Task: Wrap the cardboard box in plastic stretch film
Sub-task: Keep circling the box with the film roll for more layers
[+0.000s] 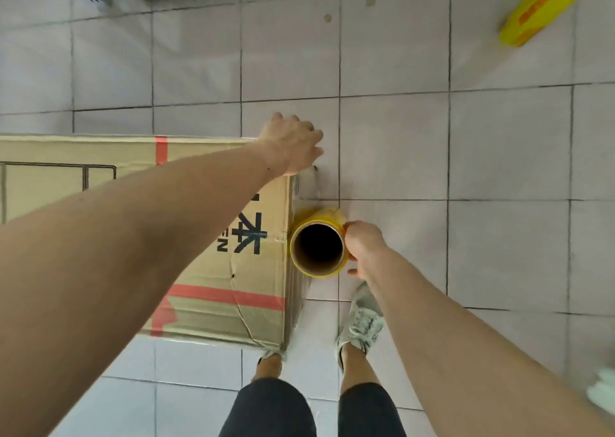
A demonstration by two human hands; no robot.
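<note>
Cardboard box [139, 223] lay at nine o'clock; left hand [293, 143] pressed its far corner, fingers curled over, while right hand [364, 247] grasped the upright film roll [317, 243].

Cardboard box [100, 183] runs off frame at 9 o'clock, partly covered by the left forearm. Left hand [291, 143] fingertips curl over the far corner, hidden. Film roll [317, 245] seen end-on, length hidden. Yellow carton [545, 7] cropped at 1 o'clock. Blurred pale object [602, 388] at 4 o'clock, unidentifiable.
</note>
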